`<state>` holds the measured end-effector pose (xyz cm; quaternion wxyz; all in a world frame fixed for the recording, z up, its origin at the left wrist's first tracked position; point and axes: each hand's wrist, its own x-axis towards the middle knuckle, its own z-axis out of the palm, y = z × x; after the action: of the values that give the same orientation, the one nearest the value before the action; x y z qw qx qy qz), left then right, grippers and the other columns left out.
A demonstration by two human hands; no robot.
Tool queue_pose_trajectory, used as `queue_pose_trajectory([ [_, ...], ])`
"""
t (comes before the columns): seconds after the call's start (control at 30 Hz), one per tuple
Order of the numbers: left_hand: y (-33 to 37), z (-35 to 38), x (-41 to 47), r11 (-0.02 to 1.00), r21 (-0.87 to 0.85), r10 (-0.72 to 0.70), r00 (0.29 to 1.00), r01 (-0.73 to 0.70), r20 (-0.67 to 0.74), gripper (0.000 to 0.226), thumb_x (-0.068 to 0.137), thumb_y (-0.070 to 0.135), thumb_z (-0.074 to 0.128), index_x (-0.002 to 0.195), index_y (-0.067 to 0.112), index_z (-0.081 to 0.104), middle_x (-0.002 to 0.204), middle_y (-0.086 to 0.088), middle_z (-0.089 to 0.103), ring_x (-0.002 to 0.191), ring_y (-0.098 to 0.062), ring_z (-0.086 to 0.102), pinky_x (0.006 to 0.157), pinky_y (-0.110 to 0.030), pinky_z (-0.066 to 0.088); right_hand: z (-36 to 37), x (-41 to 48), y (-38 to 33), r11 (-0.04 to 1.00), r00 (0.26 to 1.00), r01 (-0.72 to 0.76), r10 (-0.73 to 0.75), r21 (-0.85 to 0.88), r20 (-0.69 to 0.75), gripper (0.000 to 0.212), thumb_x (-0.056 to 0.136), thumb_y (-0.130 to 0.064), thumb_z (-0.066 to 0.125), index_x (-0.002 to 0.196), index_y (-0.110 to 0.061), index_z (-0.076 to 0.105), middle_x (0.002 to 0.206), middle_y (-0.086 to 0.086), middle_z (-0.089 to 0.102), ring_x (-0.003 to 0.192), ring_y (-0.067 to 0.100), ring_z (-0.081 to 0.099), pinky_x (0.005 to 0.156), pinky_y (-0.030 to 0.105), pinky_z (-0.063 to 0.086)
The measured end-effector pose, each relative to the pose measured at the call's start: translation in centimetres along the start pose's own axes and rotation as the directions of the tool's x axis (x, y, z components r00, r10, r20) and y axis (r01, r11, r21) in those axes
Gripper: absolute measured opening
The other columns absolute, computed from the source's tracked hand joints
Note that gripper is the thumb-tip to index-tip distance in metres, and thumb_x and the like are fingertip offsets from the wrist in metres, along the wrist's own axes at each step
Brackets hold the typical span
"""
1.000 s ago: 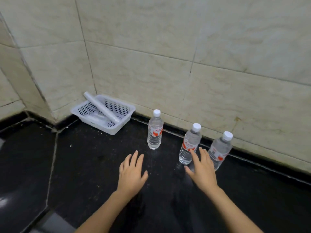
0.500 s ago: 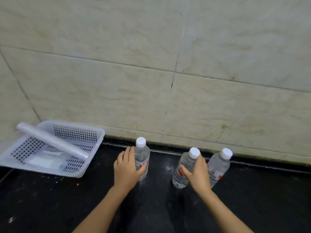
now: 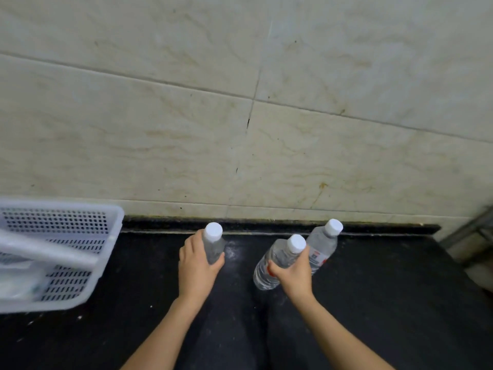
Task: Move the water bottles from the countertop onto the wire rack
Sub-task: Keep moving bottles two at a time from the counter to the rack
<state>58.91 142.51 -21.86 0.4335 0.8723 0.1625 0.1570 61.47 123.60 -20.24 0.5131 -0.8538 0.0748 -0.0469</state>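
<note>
Three clear water bottles with white caps stand on the black countertop [image 3: 386, 295] near the tiled wall. My left hand [image 3: 197, 268] is wrapped around the left bottle [image 3: 213, 243], hiding its lower body. My right hand [image 3: 294, 273] grips the middle bottle [image 3: 278, 259], which leans to the right. The right bottle [image 3: 324, 243] stands free just behind my right hand, its label partly hidden. A metal frame [image 3: 472, 231] at the far right edge may be the wire rack; only a corner shows.
A white perforated plastic basket [image 3: 61, 236] sits at the left on the counter, with a white roll [image 3: 48, 253] lying across it. The beige tiled wall [image 3: 240, 116] runs right behind the bottles.
Both hands have closed around their bottles. The view has moved closer and shifted right, so the basket slid toward the left edge and the metal frame came into sight at the right.
</note>
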Motion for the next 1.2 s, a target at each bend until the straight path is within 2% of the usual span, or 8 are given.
queue_pose_trajectory([
  [0.2,0.8,-0.7,-4.0,0.999,0.002,0.036,0.995,-0.037,0.093,0.068,0.071,0.026,0.074,0.129,0.008,0.043,0.122,-0.016,0.052,0.107,-0.035,0.050,0.081,-0.041,0.043,-4.2,-4.6,0.8,0.997,0.999,-0.014,0.016,-0.077,0.033,0.058,0.059,-0.009,0.076,0.094,-0.038,0.039,0.092,-0.009,0.059,0.087,0.014,0.059,0.074,0.029,0.047],
  [0.37,2.9,0.4,-8.6,0.994,-0.017,0.111,0.970,-0.110,0.215,0.068,0.069,0.033,0.074,0.127,0.013,0.044,0.120,-0.010,0.056,0.108,-0.032,0.055,0.078,-0.039,0.045,-9.5,-8.9,1.9,0.990,1.000,-0.016,0.017,-0.140,0.007,0.063,0.056,-0.011,0.078,0.098,-0.036,0.038,0.088,-0.020,0.055,0.079,-0.004,0.055,0.063,0.013,0.041],
  [0.53,7.5,2.0,-12.5,0.975,-0.085,0.223,0.917,-0.206,0.331,0.066,0.068,0.038,0.072,0.125,0.022,0.044,0.122,-0.001,0.056,0.109,-0.026,0.056,0.077,-0.032,0.041,-15.7,-12.7,3.4,0.992,0.994,-0.060,0.049,-0.108,-0.100,0.055,0.055,-0.011,0.077,0.086,-0.039,0.040,0.086,-0.018,0.057,0.079,-0.004,0.055,0.064,0.013,0.042],
  [0.63,10.4,3.0,-15.1,0.957,-0.154,0.286,0.885,-0.245,0.366,0.063,0.068,0.038,0.073,0.123,0.023,0.045,0.118,0.001,0.058,0.106,-0.023,0.057,0.078,-0.030,0.044,-19.7,-14.8,4.7,0.997,0.983,-0.060,0.049,-0.056,-0.177,0.057,0.057,-0.011,0.078,0.089,-0.038,0.040,0.087,-0.016,0.058,0.080,0.001,0.057,0.071,0.023,0.045],
  [0.8,15.2,5.6,-20.7,0.933,-0.196,0.355,0.857,-0.301,0.373,0.059,0.068,0.036,0.073,0.120,0.025,0.049,0.116,0.002,0.060,0.104,-0.023,0.059,0.080,-0.034,0.047,-27.5,-18.4,7.8,0.999,0.963,-0.023,0.010,-0.046,-0.269,0.065,0.058,-0.011,0.079,0.104,-0.032,0.038,0.091,-0.013,0.057,0.084,0.008,0.058,0.074,0.026,0.043],
  [1.0,21.4,10.7,-29.2,0.922,-0.256,0.375,0.838,-0.291,0.398,0.057,0.066,0.035,0.075,0.115,0.025,0.050,0.112,0.001,0.062,0.101,-0.024,0.060,0.083,-0.040,0.049,-38.5,-22.8,12.8,0.996,0.931,-0.004,-0.028,-0.085,-0.363,0.071,0.057,-0.018,0.079,0.108,-0.037,0.034,0.101,-0.006,0.057,0.094,0.017,0.056,0.078,0.029,0.040],
  [1.13,24.2,14.3,-34.5,0.906,-0.338,0.391,0.805,-0.253,0.446,0.049,0.063,0.032,0.077,0.105,0.028,0.052,0.102,0.004,0.064,0.094,-0.021,0.062,0.079,-0.038,0.050,-44.7,-25.5,15.3,0.997,0.888,0.019,-0.052,-0.076,-0.456,0.073,0.056,-0.017,0.081,0.107,-0.040,0.035,0.097,-0.022,0.052,0.095,0.014,0.054,0.078,0.028,0.038],
  [1.2,25.7,15.9,-36.5,0.901,-0.364,0.394,0.793,-0.235,0.465,0.045,0.061,0.032,0.078,0.096,0.035,0.051,0.094,0.008,0.065,0.090,-0.018,0.063,0.076,-0.036,0.050,-47.5,-27.0,16.5,0.998,0.859,0.006,-0.033,-0.055,-0.510,0.075,0.053,-0.020,0.082,0.107,-0.043,0.036,0.099,-0.020,0.054,0.095,0.013,0.055,0.078,0.028,0.039],
])
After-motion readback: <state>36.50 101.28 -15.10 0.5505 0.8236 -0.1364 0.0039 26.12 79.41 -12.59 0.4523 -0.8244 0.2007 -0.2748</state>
